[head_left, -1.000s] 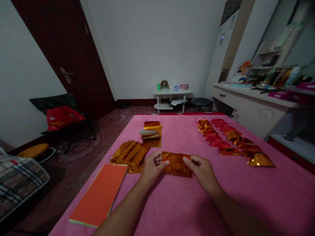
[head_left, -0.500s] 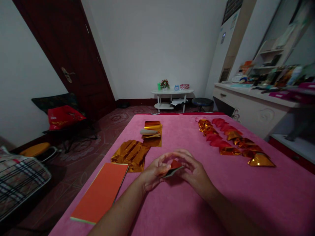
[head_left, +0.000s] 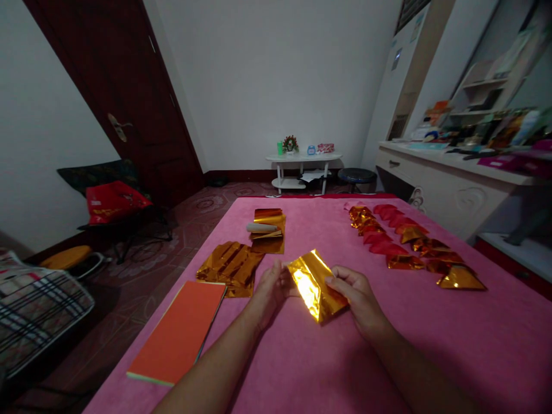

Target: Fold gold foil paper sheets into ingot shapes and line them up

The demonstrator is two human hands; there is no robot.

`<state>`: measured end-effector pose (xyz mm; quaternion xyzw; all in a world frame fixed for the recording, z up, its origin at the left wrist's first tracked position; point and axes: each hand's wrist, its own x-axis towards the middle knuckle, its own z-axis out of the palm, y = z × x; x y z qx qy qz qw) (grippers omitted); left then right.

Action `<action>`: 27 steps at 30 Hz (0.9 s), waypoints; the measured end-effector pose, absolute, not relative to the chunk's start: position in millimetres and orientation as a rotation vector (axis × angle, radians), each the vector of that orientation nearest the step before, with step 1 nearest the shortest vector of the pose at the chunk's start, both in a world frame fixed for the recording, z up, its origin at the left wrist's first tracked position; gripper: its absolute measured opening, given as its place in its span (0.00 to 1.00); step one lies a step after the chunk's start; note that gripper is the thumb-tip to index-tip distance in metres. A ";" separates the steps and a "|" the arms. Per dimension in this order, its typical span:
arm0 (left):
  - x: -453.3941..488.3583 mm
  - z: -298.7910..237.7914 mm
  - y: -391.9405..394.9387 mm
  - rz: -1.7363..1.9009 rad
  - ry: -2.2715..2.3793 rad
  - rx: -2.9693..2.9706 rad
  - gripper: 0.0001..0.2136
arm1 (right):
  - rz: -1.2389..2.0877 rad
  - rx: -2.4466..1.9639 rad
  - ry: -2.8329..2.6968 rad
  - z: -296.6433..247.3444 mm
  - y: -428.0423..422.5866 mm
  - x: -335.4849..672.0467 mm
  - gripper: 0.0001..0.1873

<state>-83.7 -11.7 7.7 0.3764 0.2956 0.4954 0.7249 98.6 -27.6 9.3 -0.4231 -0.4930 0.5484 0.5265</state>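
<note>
My right hand [head_left: 356, 296] pinches a sheet of shiny gold foil paper [head_left: 317, 287] at its right edge, thumb on top. The sheet is creased and tilted, held above the pink cloth. At its left side is my left hand [head_left: 276, 284], thumb raised off the foil and fingers loosely apart, some partly hidden behind the sheet's edge. Beyond my left forearm lies a stack of orange paper [head_left: 179, 330]. A fanned pile of gold foil sheets [head_left: 230, 265] rests just past that stack.
Farther back are more foil sheets [head_left: 268, 244] with a grey rod-like object [head_left: 261, 228] on them. Rows of folded red and gold pieces [head_left: 405, 263] line the right of the pink-covered table [head_left: 302, 368]. A white dresser [head_left: 448, 178] stands at the right.
The small orange and dark piece between my hands no longer shows; a gold foil face is now turned up. My hands have moved apart, the right pinching the foil's right edge.
</note>
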 end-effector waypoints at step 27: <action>-88.1 8.0 -9.9 1.273 0.923 0.974 0.18 | 1.123 -1.064 -1.119 -1.7 -20.2 104.8 0.21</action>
